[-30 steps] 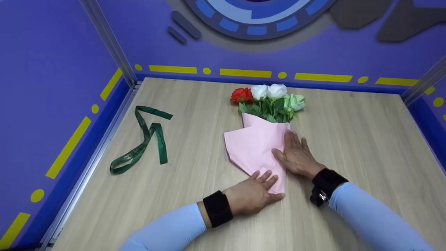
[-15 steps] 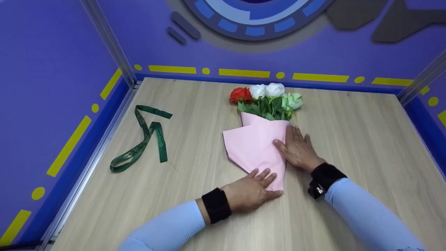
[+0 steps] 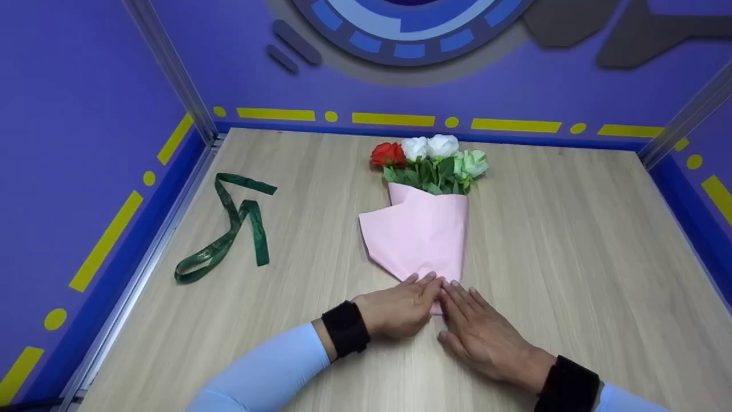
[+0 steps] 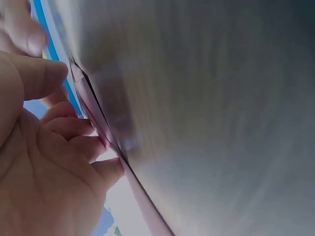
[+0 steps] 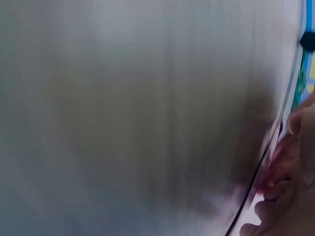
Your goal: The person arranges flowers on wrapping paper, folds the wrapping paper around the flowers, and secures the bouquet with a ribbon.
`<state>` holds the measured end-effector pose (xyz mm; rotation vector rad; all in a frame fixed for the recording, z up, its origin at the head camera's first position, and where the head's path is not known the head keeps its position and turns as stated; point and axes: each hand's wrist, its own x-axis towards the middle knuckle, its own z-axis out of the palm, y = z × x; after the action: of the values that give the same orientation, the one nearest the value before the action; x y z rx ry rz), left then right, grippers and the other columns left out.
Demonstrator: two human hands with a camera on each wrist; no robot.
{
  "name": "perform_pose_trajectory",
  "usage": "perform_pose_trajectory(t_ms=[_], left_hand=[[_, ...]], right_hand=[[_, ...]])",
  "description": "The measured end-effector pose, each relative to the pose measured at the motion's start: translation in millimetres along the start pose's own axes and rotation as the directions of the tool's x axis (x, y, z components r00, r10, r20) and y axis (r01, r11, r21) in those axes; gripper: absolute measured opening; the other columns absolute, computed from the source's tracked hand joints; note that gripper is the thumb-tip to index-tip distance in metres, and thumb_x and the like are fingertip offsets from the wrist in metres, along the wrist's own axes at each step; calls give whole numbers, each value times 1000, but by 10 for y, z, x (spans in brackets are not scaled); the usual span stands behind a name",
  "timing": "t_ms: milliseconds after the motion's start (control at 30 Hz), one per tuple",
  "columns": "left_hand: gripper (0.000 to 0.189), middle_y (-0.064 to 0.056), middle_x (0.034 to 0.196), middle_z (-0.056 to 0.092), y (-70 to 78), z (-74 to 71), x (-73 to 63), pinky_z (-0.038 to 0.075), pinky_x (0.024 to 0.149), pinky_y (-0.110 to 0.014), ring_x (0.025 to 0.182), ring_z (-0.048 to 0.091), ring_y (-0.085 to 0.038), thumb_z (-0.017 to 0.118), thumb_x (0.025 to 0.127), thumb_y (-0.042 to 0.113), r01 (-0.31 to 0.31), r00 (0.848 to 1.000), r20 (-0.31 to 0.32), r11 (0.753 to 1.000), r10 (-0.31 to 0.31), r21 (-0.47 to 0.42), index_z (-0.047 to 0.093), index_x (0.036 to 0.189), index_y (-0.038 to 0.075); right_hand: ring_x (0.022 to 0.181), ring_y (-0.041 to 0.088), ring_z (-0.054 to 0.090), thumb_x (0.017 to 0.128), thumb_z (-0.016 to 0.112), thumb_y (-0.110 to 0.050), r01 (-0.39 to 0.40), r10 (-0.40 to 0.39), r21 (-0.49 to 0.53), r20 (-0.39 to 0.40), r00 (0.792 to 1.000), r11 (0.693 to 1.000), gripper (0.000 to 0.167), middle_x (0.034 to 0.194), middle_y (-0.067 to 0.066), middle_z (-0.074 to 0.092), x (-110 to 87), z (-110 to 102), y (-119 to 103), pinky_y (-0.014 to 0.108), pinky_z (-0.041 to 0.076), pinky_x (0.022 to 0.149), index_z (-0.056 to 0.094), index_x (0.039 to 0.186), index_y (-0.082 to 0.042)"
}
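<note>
A bouquet wrapped in pink paper (image 3: 420,234) lies on the table with its narrow end toward me. Red, white and pale green artificial roses (image 3: 443,146) and green leaves stick out of its far end. My left hand (image 3: 396,309) rests its fingertips on the paper's narrow end; in the left wrist view, those fingers (image 4: 88,147) are slightly bent against the paper. With extended fingers, my right hand (image 3: 486,335) touches the right side of that same end, close to the left fingertips. Both hands partly cover the narrow end.
To the left, a dark green ribbon (image 3: 226,240) lies loosely looped on the wooden table (image 3: 572,246). Blue panels (image 3: 400,86) with yellow markings stand behind and at both sides. A metal frame edge (image 3: 148,252) runs along the table's left side.
My right hand has left the paper's upper right side and moved toward me to the narrow end. The left hand's spread fingers have drawn together there. Bouquet and ribbon lie as before.
</note>
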<state>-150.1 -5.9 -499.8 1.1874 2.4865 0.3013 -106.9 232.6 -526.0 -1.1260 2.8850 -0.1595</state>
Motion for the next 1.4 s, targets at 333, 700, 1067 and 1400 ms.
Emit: perform_pose_trajectory(t_ms=[333, 700, 1067, 1400], left_hand=[[73, -12, 176, 13, 123, 102, -164, 11, 133, -44, 164, 10, -26, 33, 111, 51, 108, 993, 26, 965, -118, 240, 15, 168, 8], [91, -7, 177, 5, -120, 69, -419, 8, 133, -42, 164, 3, -21, 30, 105, 71, 177, 977, 82, 960, -198, 217, 8, 169, 10], [87, -11, 176, 12, -489, -26, -714, 9, 132, -53, 164, 9, -26, 38, 107, 64, 366, 929, 41, 930, -367, 28, 17, 167, 5], [79, -21, 169, 32, -502, -276, -798, 17, 128, -63, 161, 20, -38, 47, 107, 56, 526, 848, 48, 849, -528, 56, 35, 160, -3]], right_hand=[[158, 37, 28, 108, 35, -62, -2, 8, -43, 122, 993, 999, 86, 168, 26, 29, 1, -3, -60, 59, 22, 127, 29, 161, 6], [160, 36, 22, 108, 29, -64, 10, -2, -50, 165, 986, 999, 87, 171, 23, 25, 75, -24, -72, 60, 17, 128, 28, 162, 4], [162, 36, 18, 108, 28, -65, -26, 27, -7, 200, 979, 1000, 88, 172, 22, 19, 37, -39, -60, 61, 11, 129, 24, 163, 3], [160, 35, 25, 107, 32, -65, -48, 46, 9, 153, 987, 999, 86, 171, 20, 27, 11, -49, -76, 64, 14, 128, 30, 162, 1]])
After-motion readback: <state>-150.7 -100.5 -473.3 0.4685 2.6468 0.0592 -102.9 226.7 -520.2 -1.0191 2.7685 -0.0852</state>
